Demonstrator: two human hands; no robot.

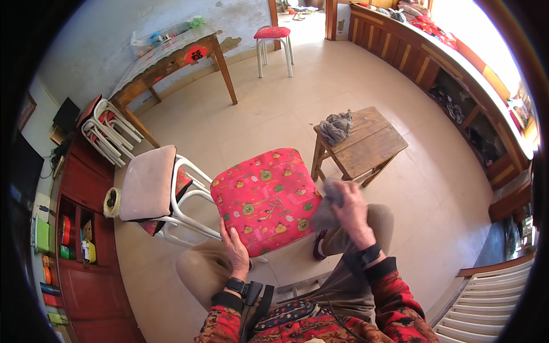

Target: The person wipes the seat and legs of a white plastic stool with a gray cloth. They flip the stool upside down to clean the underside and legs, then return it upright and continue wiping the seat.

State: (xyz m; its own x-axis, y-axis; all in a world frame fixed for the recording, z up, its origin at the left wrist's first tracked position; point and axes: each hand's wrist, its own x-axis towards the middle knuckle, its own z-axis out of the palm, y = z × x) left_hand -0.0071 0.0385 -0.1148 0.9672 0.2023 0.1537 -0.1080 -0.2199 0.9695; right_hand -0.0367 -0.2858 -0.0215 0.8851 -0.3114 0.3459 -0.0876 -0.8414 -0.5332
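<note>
Before me is a stool with a red cushioned seat (pixel 266 197) printed with cartoon birds and pigs. My left hand (pixel 235 248) holds the seat's near left edge, thumb on top. In my right hand (pixel 354 210) is a grey cloth (pixel 327 214), held at the seat's right edge and partly blurred. Beyond the right hand stands a small wooden stool (pixel 364 141). A crumpled grey cloth (pixel 336 127) lies on its far left corner.
To the left, white-framed stools (pixel 148 186) lie tipped on their sides, with more stacked stools (pixel 111 128) behind. A red cabinet (pixel 85 291) lines the left wall. A wooden table (pixel 171 64) and another red-topped stool (pixel 273 32) stand farther back. Slatted white seating (pixel 480 300) is at lower right.
</note>
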